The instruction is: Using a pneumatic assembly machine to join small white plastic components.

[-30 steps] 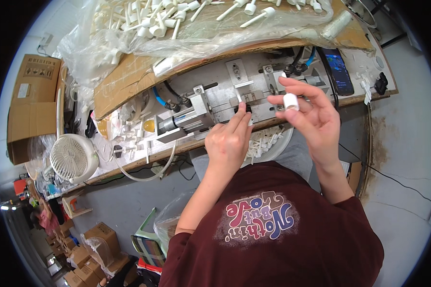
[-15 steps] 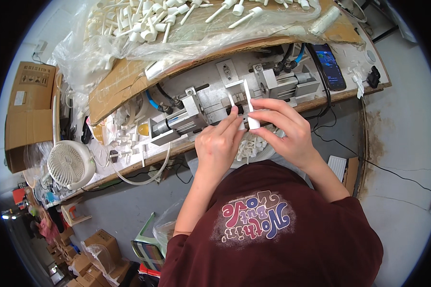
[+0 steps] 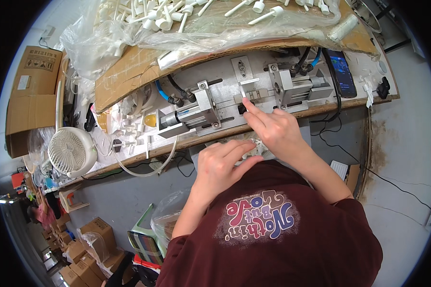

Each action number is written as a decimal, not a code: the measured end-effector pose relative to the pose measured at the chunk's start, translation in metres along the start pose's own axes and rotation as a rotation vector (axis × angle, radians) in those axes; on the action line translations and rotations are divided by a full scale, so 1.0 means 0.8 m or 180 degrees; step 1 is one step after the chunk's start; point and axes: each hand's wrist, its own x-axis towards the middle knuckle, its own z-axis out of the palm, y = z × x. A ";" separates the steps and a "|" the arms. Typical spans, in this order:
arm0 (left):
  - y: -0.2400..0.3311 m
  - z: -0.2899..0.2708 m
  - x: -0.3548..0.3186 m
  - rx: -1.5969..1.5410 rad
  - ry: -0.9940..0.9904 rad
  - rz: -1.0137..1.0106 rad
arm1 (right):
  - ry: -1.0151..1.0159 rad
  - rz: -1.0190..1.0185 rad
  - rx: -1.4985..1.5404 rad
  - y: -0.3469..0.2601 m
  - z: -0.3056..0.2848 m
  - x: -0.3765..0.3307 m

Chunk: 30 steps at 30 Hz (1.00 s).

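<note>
At the clamp fixture in the middle of the bench, my right hand has its fingers closed at a white plastic scoop. The handle stands out past my fingertips; its cup end is hidden under the fingers. Lower and nearer to me, my left hand is open, fingers stretched forward and thumb apart. It is over the edge of a container with small white plastic pieces, and no piece is plainly held in it.
Metal air cylinders flank the fixture, one left and one right. Behind, a cardboard sheet bears a plastic bag of white scoops. A phone lies at the right, a white fan stands left. Hoses and cables hang at the edge.
My right hand has brought its white scoop down to the fixture. My left hand has left the fixture, moving back toward me and opening over the container. The view has shifted slightly.
</note>
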 end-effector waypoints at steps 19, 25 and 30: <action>-0.038 -0.030 0.302 0.0916 0.1105 0.0448 | -0.0084 0.0112 0.0004 -0.002 0.011 -0.004; -0.069 0.020 0.354 0.1434 0.0597 0.0385 | -0.0073 0.0073 0.0558 -0.007 -0.006 -0.019; -0.055 0.002 0.341 0.1863 0.0176 0.0378 | -0.0416 0.0038 0.1336 -0.012 -0.005 -0.060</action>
